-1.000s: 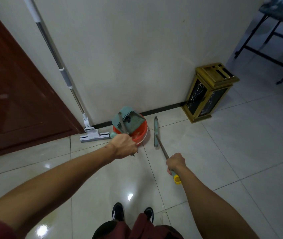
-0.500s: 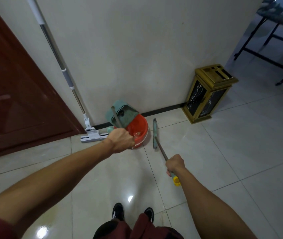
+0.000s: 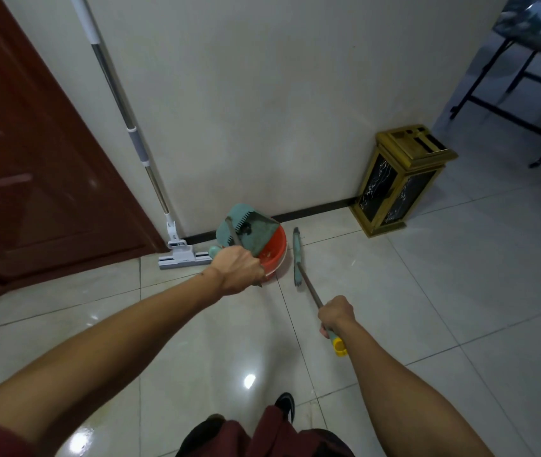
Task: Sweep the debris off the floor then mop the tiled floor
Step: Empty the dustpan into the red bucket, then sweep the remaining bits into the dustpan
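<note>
My left hand (image 3: 238,269) grips the thin metal handle of a teal dustpan (image 3: 248,232). The dustpan is tipped over a red bucket (image 3: 275,254) that stands on the floor by the wall. My right hand (image 3: 335,315) grips the handle of a broom near its yellow end cap (image 3: 338,346). The broom's narrow teal head (image 3: 297,256) rests on the tiles just right of the bucket. A flat mop (image 3: 180,255) with a long silver pole leans against the wall to the left of the bucket.
A gold and black bin (image 3: 397,179) stands against the wall at the right. A dark red door (image 3: 28,166) fills the left side. Black table legs (image 3: 506,103) stand at the far right. Glossy white tiles (image 3: 427,291) stretch around my feet.
My left hand has tilted the dustpan further over the red bucket. The broom in my right hand has hardly moved.
</note>
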Demonstrator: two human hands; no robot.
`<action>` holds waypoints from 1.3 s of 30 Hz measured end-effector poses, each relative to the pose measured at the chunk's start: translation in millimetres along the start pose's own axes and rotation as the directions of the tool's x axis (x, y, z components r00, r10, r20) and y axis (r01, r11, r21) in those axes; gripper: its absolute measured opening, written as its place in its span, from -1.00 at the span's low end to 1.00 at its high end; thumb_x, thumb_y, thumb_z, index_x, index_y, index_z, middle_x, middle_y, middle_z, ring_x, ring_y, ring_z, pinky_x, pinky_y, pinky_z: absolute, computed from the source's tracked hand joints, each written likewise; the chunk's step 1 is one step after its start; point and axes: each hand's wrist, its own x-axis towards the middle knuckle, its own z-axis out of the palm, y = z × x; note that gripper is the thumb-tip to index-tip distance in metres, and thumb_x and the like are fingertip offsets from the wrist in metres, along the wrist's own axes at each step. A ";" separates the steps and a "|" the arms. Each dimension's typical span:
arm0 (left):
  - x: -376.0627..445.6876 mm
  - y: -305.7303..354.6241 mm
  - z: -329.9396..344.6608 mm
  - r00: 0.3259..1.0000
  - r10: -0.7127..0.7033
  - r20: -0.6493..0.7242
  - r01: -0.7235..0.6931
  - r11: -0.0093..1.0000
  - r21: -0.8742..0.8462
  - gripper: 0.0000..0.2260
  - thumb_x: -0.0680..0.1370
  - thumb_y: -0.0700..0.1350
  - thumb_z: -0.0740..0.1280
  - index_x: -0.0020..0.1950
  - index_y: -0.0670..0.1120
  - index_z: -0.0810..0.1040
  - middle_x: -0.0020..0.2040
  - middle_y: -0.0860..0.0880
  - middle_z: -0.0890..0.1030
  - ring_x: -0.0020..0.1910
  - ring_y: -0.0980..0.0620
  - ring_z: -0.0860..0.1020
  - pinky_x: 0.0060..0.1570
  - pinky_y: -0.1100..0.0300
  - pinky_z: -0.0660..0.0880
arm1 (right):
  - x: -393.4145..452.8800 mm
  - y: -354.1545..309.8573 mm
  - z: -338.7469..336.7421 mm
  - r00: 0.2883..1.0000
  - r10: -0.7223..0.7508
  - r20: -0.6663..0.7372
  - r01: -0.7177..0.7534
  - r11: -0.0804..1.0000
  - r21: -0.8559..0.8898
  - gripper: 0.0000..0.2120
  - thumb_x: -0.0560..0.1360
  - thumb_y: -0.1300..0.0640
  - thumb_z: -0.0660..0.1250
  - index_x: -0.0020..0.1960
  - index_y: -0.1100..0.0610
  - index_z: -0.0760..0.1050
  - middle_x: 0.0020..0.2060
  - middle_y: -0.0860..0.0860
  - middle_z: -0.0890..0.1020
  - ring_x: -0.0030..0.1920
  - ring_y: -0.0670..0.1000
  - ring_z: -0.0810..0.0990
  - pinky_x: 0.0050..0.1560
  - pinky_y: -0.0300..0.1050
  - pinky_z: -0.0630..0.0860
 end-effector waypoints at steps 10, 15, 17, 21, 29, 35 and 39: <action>-64.7 -19.7 -13.8 0.886 -0.452 -0.105 0.391 0.849 -0.355 -0.81 0.55 -0.16 0.29 0.13 -0.01 0.60 -0.05 -0.12 0.66 -0.11 -0.23 0.65 -0.19 0.00 0.57 | -47.9 21.0 15.2 0.997 -0.034 -0.063 0.037 0.999 0.039 -0.98 0.49 0.36 0.29 -0.12 0.30 0.48 -0.14 0.27 0.59 -0.41 0.19 0.63 -0.59 -0.22 0.43; -122.4 -2.2 -0.2 0.766 -0.629 -0.132 0.473 0.691 -0.546 -0.75 0.52 -0.11 0.33 0.17 0.04 0.63 -0.02 -0.15 0.68 -0.05 -0.28 0.64 -0.13 -0.02 0.54 | -89.8 43.9 33.0 0.993 -0.066 -0.096 0.072 0.995 0.068 -0.93 0.50 0.38 0.25 -0.14 0.36 0.49 -0.24 0.28 0.60 -0.58 0.14 0.58 -0.53 -0.15 0.48; -149.1 12.1 11.1 0.722 -0.677 -0.141 0.486 0.641 -0.594 -0.76 0.49 -0.07 0.35 0.15 0.05 0.64 -0.05 -0.15 0.69 -0.05 -0.28 0.64 -0.13 -0.02 0.53 | -110.4 58.2 39.8 0.993 -0.060 -0.103 0.067 0.995 0.071 -0.91 0.50 0.38 0.25 -0.11 0.39 0.51 -0.22 0.30 0.62 -0.58 0.14 0.58 -0.51 -0.13 0.50; -195.7 45.1 29.1 0.677 -0.723 -0.136 0.480 0.575 -0.663 -0.77 0.49 -0.04 0.35 0.13 0.06 0.64 -0.05 -0.15 0.68 -0.05 -0.28 0.64 -0.13 -0.03 0.53 | -149.4 93.6 54.9 0.994 -0.040 -0.100 0.048 0.996 0.073 -0.89 0.50 0.39 0.24 -0.09 0.42 0.53 -0.22 0.33 0.64 -0.57 0.15 0.58 -0.49 -0.11 0.52; -248.9 116.4 70.6 0.730 -0.683 -0.004 0.480 0.518 -0.708 -0.81 0.53 -0.03 0.31 0.12 0.10 0.63 -0.10 -0.08 0.67 -0.13 -0.19 0.62 -0.18 0.03 0.55 | -200.7 174.5 78.1 0.997 0.042 -0.063 -0.037 0.996 0.081 -0.89 0.49 0.39 0.26 -0.14 0.41 0.54 -0.35 0.29 0.61 -0.53 0.17 0.58 -0.41 -0.02 0.56; -263.8 168.3 100.2 0.784 -0.608 0.126 0.508 0.512 -0.693 -0.82 0.59 -0.02 0.31 0.14 0.03 0.64 -0.14 -0.06 0.66 -0.20 -0.12 0.62 -0.14 0.03 0.59 | -205.5 232.1 83.6 0.994 0.110 -0.023 -0.108 0.993 0.055 -0.84 0.47 0.34 0.26 -0.17 0.41 0.58 -0.42 0.31 0.65 -0.50 0.15 0.58 -0.40 -0.08 0.55; -258.8 204.4 120.9 0.802 -0.565 0.195 0.537 0.538 -0.649 -0.80 0.62 -0.01 0.30 0.19 0.03 0.64 -0.08 -0.06 0.67 -0.21 -0.08 0.58 -0.19 0.08 0.52 | -195.4 263.6 88.3 0.983 0.186 0.001 -0.185 0.978 0.096 -0.87 0.43 0.31 0.29 -0.19 0.37 0.56 -0.42 0.30 0.65 -0.50 0.15 0.59 -0.40 -0.10 0.53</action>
